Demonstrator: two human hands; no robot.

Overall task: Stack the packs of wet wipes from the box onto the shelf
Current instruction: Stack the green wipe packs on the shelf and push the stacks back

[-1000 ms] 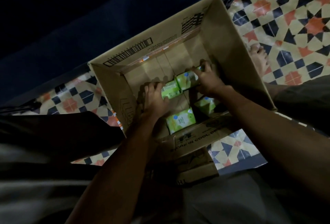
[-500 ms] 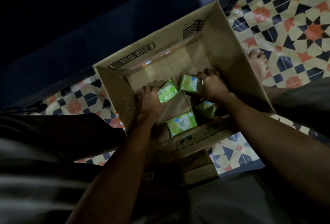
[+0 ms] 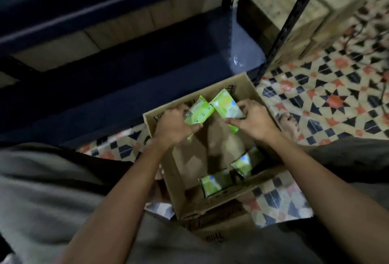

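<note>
Down over the open cardboard box (image 3: 248, 86), the person held a green pack of wet wipes in each hand. The left hand (image 3: 174, 125) had its fingers curled round the left pack (image 3: 197, 112), which was tilted with one end pointing up toward the shelf. The right hand (image 3: 252, 120) gripped the right pack (image 3: 226, 106) the same way, thumb across its face, and a sliver of green showed below its palm; I could not tell whether that belonged to the same pack or another. The two held packs met at their upper corners, touching or very nearly so, above the far half of the box and clear of its floor.

Two more packs lay inside the box. One (image 3: 211, 182) rested flat against the near wall, close to the near left corner. The other (image 3: 244, 163) leaned at the right wall, just beside the first.

The box stood on the patterned tile floor (image 3: 336, 103), its far wall close against the front edge of the dark metal shelf unit (image 3: 117, 78). The lowest shelf board looked dark blue, with a bright glint near its right end. A black upright post (image 3: 292, 13) rose at the unit's right front corner. A bare foot (image 3: 289, 123) showed on the tiles just beside the box's right wall. Grey cloth (image 3: 52, 190) covered the person's knees on either side of the box.
</note>
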